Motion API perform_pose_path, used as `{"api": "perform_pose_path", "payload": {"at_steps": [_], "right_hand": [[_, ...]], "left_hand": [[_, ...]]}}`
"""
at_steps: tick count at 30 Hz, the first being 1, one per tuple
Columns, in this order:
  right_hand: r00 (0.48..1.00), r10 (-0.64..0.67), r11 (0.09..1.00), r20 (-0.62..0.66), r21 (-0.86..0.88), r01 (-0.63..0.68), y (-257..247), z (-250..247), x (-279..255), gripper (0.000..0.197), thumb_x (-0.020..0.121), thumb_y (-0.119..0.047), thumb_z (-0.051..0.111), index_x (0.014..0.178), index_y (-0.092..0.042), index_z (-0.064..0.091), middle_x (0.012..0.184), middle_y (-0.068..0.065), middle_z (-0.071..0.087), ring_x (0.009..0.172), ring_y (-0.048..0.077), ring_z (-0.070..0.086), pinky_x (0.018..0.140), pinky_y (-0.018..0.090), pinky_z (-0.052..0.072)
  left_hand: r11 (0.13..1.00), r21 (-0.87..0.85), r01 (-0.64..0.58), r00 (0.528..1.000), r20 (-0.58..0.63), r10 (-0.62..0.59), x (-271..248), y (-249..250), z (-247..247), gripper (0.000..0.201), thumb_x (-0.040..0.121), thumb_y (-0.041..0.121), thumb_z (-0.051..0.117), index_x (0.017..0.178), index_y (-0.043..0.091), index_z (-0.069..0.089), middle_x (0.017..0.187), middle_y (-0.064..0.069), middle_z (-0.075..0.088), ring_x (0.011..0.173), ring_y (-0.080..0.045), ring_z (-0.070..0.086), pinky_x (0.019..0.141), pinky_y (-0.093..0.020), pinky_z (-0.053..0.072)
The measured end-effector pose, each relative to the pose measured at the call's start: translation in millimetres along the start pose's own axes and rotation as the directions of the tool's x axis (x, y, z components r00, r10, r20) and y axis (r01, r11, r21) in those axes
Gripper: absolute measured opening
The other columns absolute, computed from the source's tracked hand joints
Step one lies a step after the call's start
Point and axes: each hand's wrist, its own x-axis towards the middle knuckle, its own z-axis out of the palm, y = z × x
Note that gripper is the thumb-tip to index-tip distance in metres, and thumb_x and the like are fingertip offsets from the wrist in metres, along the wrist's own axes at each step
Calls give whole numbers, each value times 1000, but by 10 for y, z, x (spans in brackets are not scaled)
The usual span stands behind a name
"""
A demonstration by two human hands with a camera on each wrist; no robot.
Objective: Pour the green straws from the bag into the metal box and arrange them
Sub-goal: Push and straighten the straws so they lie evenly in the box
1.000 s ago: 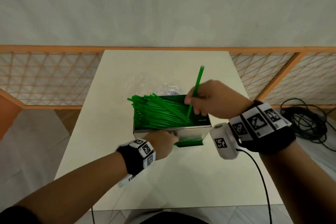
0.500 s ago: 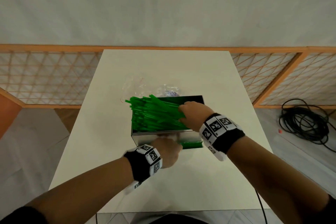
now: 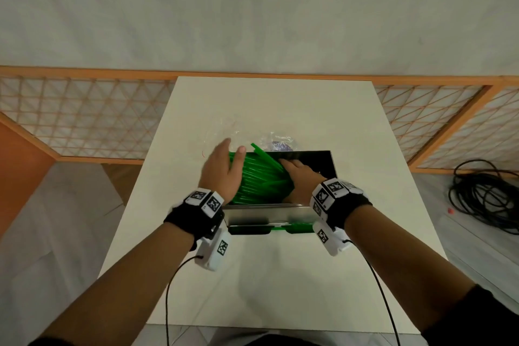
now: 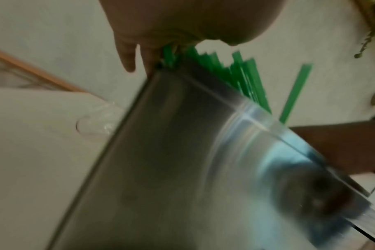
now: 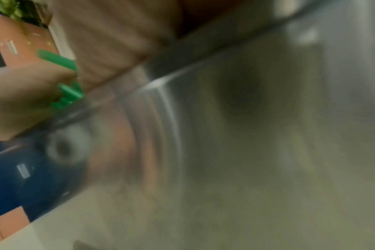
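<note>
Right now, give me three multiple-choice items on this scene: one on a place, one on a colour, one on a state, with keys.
1. Where does the empty plastic bag lie?
A. behind the metal box
B. on the floor
C. inside the box

2. What colour are the straws?
A. red
B. green
C. white

3. How is the left hand?
A. fist, holding nothing
B. fingers straight against the straws
C. resting on the table

Key: 1 A, the bag shows beyond the box's far edge. 2 B, all show green. 3 B, while the right hand presses the bundle's other side.
</note>
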Motion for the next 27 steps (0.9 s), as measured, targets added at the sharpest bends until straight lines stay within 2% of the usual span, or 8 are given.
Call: {"api": "perform_pose_path", "payload": {"at_steps": [5,9,13,17,19,21,24,27], "right_hand": [[1000,-16,999,-2,-35,16,-58,-76,11,87,71,-33,75,143,-25,26,138,10,36,127,33,38,103,50,40],[993,-94,995,-71,28,97,-135,-220,2,62,78,-24,70,133,-17,44,125,11,50,114,30,54,99,41,46],[996,-67,996,-59,-58,64,-146,-204,2,62,77,-24,70,132,-19,43,125,10,49,115,32,53,98,48,46],[998,-35,999,-46,-20,34,4,-185,-42,79,73,-31,76,140,-19,35,132,9,46,121,30,49,102,46,44],[997,-45,999,-59,-5,45,76,-200,-83,73,74,-32,74,137,-21,40,127,7,49,117,27,52,100,43,45],[995,-52,999,-83,-4,51,162,-203,-101,59,79,-29,69,133,-21,46,121,7,52,111,26,55,96,38,47],[994,-25,1000,-102,-14,24,207,-214,-141,49,85,-22,64,131,-10,52,130,16,54,123,33,51,104,38,40],[996,-22,991,-87,-130,11,73,-213,-170,48,93,-14,53,138,1,41,146,19,40,137,32,36,113,38,27]], "left_hand": [[970,-230,-82,993,-104,59,-108,15,176,56,95,45,30,137,10,42,144,-7,42,135,-17,35,113,-28,27],[914,-336,-226,957,-252,144,-134,31,141,52,94,41,32,132,8,45,131,-4,49,115,-3,44,96,-3,30],[906,-396,-150,976,-205,72,-91,15,89,49,93,38,32,131,11,47,126,2,54,118,-11,48,106,-31,39],[952,-57,-302,918,-286,274,-35,38,-131,58,91,46,35,133,8,45,137,-9,46,129,-22,39,111,-42,33],[886,140,-442,873,-160,461,-91,270,-266,64,89,52,41,136,9,43,143,-10,41,134,-23,35,113,-43,29],[741,339,-579,812,163,560,-193,588,-268,78,85,63,42,142,11,34,151,-9,32,141,-25,26,117,-50,20],[466,518,-717,696,503,512,-344,901,-35,102,78,78,35,149,9,14,159,-9,12,147,-25,6,119,-52,3],[402,595,-696,718,567,404,-308,930,203,119,69,83,44,149,7,0,159,-13,4,147,-30,-1,117,-55,-1]]}}
